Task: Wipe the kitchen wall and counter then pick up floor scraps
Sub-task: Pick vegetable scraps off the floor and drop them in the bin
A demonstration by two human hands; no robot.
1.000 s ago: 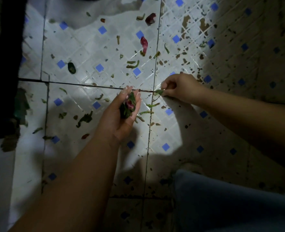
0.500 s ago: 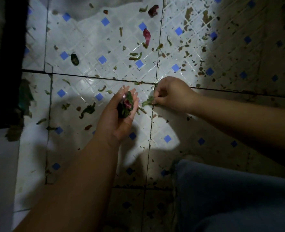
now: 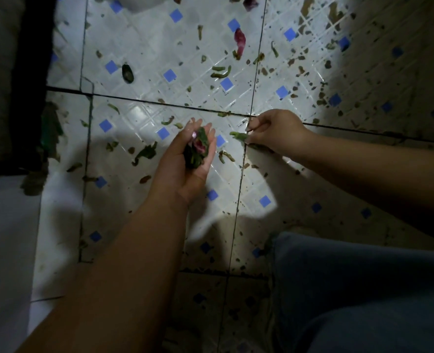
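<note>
The step in hand is scrap collection from the tiled floor [image 3: 144, 42]. The left hand [image 3: 185, 169] sits at frame centre, palm up and cupped, its grip curled loosely round a wad of collected scraps [image 3: 196, 150], dark green leaf with a pink piece among it. The right hand [image 3: 274, 135], just right of centre, has its grip closed in a pinch on a green vegetable strip [image 3: 238, 135] at the dark grout line [image 3: 244, 174]; whether the strip is already clear of the floor cannot be told. To do the step well, carry the pinched strip the short way across to the cupped palm and press it into the wad so that nothing slides off the open side. Keep the left palm level and close to the floor, so that a dropped piece falls near. The nearest remaining items are the short green pieces [image 3: 224, 156] just below and between the hands, then the larger leaf scrap [image 3: 145, 154] left of the left hand. Further scraps lie in the upper half of the frame, among them a red pepper piece [image 3: 240, 42] and a dark green scrap [image 3: 127, 72] at upper left. Fine crumbs at upper right are probably too small to pinch. The wad looks near the limit of what one palm holds; emptying it before working the upper tiles is advisable. A trouser leg [image 3: 363, 289] fills the lower right.
</note>
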